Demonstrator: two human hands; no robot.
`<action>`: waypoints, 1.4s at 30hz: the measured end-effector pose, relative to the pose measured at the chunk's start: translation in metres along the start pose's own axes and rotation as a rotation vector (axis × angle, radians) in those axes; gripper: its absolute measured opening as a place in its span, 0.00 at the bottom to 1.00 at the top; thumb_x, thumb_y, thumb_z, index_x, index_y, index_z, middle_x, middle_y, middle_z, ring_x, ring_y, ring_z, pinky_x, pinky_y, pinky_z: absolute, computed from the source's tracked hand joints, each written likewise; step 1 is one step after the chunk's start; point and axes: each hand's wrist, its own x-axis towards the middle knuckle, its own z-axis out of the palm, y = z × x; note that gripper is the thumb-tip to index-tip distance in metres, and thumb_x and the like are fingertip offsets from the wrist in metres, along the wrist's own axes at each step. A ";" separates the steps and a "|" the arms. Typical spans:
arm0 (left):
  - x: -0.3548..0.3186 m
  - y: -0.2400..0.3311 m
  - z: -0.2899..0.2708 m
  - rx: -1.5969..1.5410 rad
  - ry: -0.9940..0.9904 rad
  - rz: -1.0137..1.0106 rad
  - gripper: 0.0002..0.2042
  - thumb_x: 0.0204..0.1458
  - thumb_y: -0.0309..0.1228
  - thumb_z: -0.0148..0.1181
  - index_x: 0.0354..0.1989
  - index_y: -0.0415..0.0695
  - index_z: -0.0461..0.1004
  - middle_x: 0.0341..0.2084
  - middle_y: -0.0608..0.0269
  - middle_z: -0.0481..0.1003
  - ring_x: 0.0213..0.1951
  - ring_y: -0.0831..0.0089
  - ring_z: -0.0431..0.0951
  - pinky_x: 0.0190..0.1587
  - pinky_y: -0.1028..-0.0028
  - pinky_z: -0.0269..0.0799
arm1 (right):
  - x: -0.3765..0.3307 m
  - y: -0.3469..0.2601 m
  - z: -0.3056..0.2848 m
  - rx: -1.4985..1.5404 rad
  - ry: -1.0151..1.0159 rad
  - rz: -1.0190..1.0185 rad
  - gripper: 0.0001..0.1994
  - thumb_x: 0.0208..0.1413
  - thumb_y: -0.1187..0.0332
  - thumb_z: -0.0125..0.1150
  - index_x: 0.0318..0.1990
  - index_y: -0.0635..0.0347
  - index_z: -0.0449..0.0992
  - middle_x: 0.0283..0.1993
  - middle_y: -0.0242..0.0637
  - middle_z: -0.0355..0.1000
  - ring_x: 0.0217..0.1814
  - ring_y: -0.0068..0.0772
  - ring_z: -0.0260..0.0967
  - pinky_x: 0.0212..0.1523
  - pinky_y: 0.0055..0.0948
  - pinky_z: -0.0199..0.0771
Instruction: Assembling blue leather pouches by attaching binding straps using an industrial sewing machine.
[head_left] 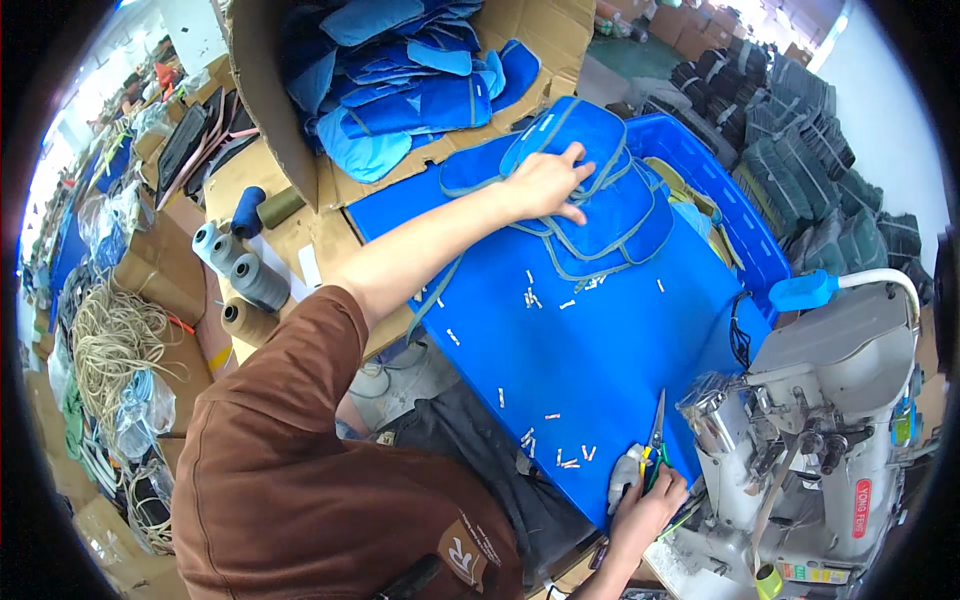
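My left hand (545, 187) reaches across the blue table with fingers spread over a pile of blue fabric pieces with grey bound edges (610, 215). It rests on the pile rather than gripping a piece. At the table's near right corner my right hand (648, 505) has its fingers closed at the green and yellow handles of a pair of scissors (657, 430), whose blades point away from me. A small pale grey object (625, 472) lies against the scissors; its kind is unclear. Several small fabric labels (530, 297) are scattered over the blue tabletop (600, 350).
A grey sewing machine (830, 400) stands at the right. Behind the pile is a blue plastic crate (735, 185). A cardboard box (440, 150) with more blue pieces sits at the far side. Thread cones (258, 282) stand left, beside coiled cord (120, 335).
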 end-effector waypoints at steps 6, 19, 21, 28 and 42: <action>0.006 0.119 -0.085 -0.633 0.099 -0.313 0.15 0.59 0.42 0.59 0.39 0.40 0.76 0.38 0.54 0.76 0.43 0.60 0.77 0.45 0.63 0.73 | 0.017 -0.047 -0.046 0.457 0.040 -0.101 0.15 0.62 0.70 0.55 0.51 0.71 0.73 0.55 0.55 0.67 0.55 0.57 0.67 0.58 0.46 0.65; -0.046 0.113 -0.065 -0.429 0.196 -0.127 0.29 0.55 0.53 0.57 0.58 0.43 0.68 0.57 0.47 0.67 0.61 0.48 0.64 0.64 0.52 0.57 | 0.008 -0.088 -0.023 1.305 -0.212 0.135 0.10 0.69 0.63 0.51 0.36 0.57 0.69 0.23 0.20 0.60 0.21 0.09 0.50 0.20 0.15 0.47; -0.030 0.052 -0.035 0.027 0.171 -0.344 0.35 0.55 0.59 0.54 0.68 0.52 0.62 0.65 0.38 0.58 0.66 0.41 0.57 0.67 0.44 0.49 | 0.006 -0.087 -0.024 1.351 -0.166 0.212 0.09 0.69 0.64 0.52 0.36 0.57 0.67 0.24 0.22 0.61 0.21 0.10 0.50 0.19 0.15 0.46; 0.051 -0.043 0.051 -0.066 -0.412 -0.474 0.45 0.46 0.74 0.49 0.72 0.67 0.53 0.74 0.56 0.45 0.73 0.42 0.42 0.67 0.31 0.40 | 0.011 -0.077 -0.004 1.440 -0.186 0.179 0.07 0.68 0.66 0.53 0.38 0.55 0.65 0.26 0.24 0.63 0.21 0.10 0.51 0.18 0.15 0.48; 0.075 -0.116 0.100 -0.205 -0.416 -0.433 0.53 0.40 0.79 0.48 0.74 0.62 0.51 0.74 0.58 0.47 0.74 0.53 0.45 0.71 0.42 0.40 | 0.019 -0.077 -0.014 1.426 -0.073 0.158 0.03 0.69 0.71 0.48 0.41 0.59 0.63 0.29 0.36 0.67 0.25 0.24 0.65 0.25 0.26 0.75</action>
